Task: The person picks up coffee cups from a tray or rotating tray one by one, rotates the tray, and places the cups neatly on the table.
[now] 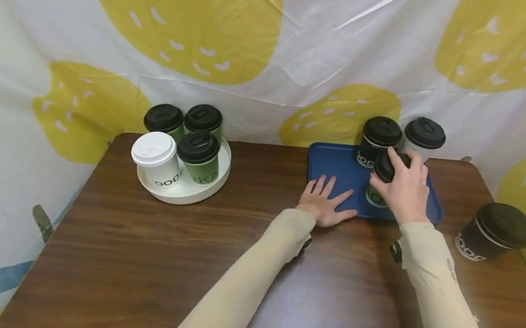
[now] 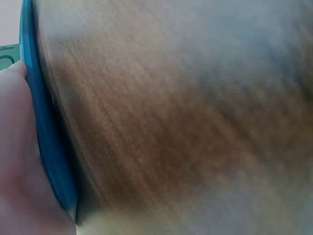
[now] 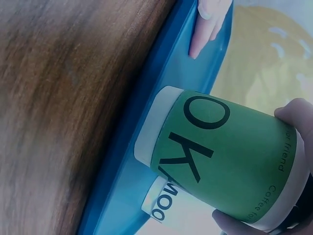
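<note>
My right hand (image 1: 405,190) grips a green paper cup (image 3: 225,156) near its black lid, thumb on one side and fingers on the other. The cup is upright over the front part of a blue tray (image 1: 327,169), its base close to the tray surface. Spread flat, my left hand (image 1: 324,204) rests on the tray's front left edge, its fingers reaching inward. Behind the green cup stand a black cup (image 1: 375,148) and a white cup with a black lid (image 1: 424,136). In the left wrist view, part of the hand lies along the tray's rim (image 2: 51,147).
To the right of the tray, a black lidded cup (image 1: 488,234) stands on the wooden table (image 1: 160,280). A white round tray (image 1: 184,197) at the left holds several lidded cups, one with a white lid (image 1: 154,149). A patterned cloth (image 1: 305,37) hangs behind the table.
</note>
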The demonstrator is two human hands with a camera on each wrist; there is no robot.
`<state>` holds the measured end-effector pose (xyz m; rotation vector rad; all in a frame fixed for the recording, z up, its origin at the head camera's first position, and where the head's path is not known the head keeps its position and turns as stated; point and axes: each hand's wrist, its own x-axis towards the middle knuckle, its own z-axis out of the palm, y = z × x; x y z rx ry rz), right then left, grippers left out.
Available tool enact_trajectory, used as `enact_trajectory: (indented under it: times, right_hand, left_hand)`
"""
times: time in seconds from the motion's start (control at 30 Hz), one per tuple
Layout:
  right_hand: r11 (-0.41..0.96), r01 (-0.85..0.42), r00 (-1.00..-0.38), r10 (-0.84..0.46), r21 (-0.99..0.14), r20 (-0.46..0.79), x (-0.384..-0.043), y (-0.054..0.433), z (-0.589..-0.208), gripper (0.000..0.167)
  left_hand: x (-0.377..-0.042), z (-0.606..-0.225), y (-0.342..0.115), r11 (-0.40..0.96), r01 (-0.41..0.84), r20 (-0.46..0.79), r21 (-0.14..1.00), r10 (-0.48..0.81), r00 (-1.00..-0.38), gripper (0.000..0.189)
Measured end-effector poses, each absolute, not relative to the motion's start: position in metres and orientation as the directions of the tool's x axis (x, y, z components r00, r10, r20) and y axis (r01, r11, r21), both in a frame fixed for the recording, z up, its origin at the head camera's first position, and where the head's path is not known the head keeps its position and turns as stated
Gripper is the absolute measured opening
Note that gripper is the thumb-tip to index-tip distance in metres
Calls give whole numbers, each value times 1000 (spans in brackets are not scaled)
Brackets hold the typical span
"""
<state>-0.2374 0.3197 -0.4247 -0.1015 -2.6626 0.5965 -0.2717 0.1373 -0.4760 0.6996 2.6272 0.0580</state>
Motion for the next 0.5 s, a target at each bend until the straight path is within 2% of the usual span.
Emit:
enact_trajectory:
  times: [0.27,0.5]
  right_hand:
    - [896,-12,-904,180,-443,388,-223,331,-423,69]
    - [922,-72,-840,149,-380,521,-204,347,-416,63]
  left_hand:
    - [-274,-483,142,875,467,-406,127,475,-781,68]
    - [-282,-488,143,875,468,-418,127,475,-774,69]
